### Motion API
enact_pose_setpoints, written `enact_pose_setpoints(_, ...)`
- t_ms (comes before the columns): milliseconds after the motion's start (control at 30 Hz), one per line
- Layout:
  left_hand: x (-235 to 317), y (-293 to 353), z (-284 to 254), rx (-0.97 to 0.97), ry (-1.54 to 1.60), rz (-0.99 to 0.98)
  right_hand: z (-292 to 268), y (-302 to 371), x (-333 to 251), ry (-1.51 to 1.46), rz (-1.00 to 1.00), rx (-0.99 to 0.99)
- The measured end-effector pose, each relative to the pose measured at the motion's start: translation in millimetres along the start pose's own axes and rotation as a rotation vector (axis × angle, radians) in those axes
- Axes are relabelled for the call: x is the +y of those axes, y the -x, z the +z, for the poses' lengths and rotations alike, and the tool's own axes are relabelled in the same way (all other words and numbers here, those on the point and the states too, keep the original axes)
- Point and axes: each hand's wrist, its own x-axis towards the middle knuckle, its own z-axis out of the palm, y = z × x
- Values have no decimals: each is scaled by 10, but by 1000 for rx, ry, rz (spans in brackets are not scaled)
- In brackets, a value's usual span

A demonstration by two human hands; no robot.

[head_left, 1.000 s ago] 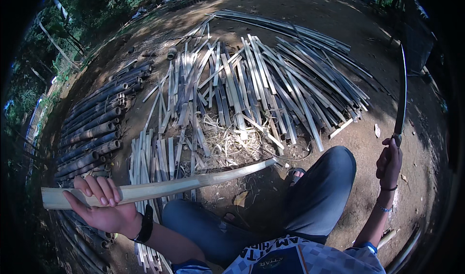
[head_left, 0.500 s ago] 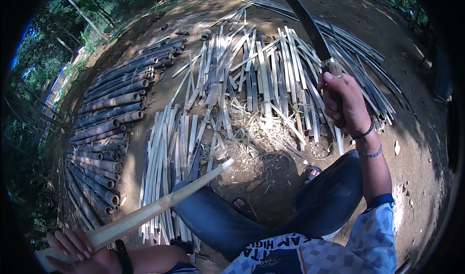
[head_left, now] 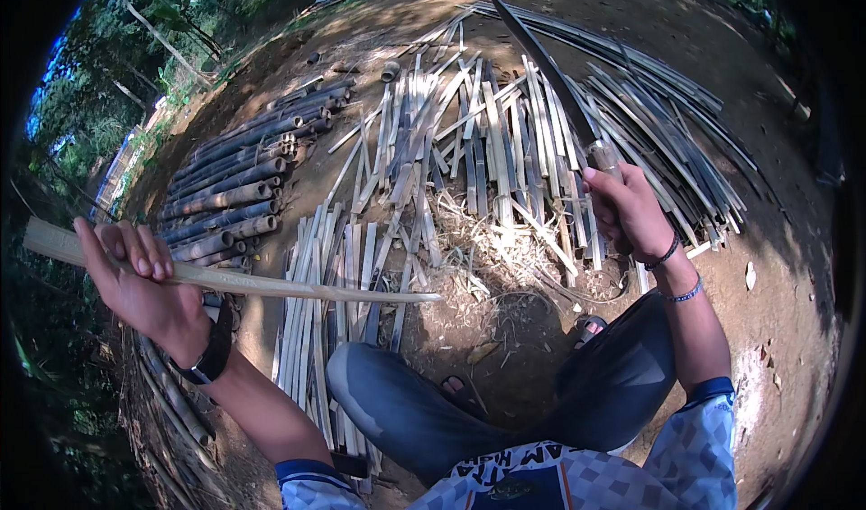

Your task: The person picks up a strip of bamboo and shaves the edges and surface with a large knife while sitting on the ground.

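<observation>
My left hand (head_left: 149, 280) is closed round a pale bamboo strip (head_left: 280, 285), gripping it near its wide end at the left. The strip lies nearly level, its thin tip reaching right, over the ground above my bent left knee. In my right hand (head_left: 633, 211) is a machete (head_left: 552, 71), its handle wrapped by my fingers. The long dark blade points up and to the left, apart from the strip. Several split bamboo strips (head_left: 494, 140) lie spread on the ground in front of me, and more strips (head_left: 311, 303) lie beside my left knee.
Whole bamboo poles (head_left: 225, 190) are stacked at the left. Pale shavings (head_left: 492, 244) cover the ground between the strips and my sandalled feet. A dark bundle of strips (head_left: 690, 167) lies at the right. Bare soil (head_left: 776, 266) stretches beyond it, and trees (head_left: 72, 104) stand at the far left.
My left hand has risen with the bamboo strip, which has swung from slanting to nearly level. My right hand has lowered the machete slightly, its blade tipping a little further left.
</observation>
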Motion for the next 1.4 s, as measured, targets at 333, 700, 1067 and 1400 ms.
enact_pose_setpoints(333, -213, -52, 130, 49, 6, -6, -235, -207, 258, 577, 122, -94)
enact_pose_setpoints(700, 1252, 535, -1086, -95, 92, 164, 47, -482, 1580, 1479, 207, -891)
enact_pose_setpoints(1067, 1311, 771, -809, -117, 5, 251, 869, -430, 3670, 1000, 394, -1043)
enact_pose_setpoints(1400, 1273, 752, -948, -34, 30, 218, -22, -1146, 3441, 1017, 444, -615)
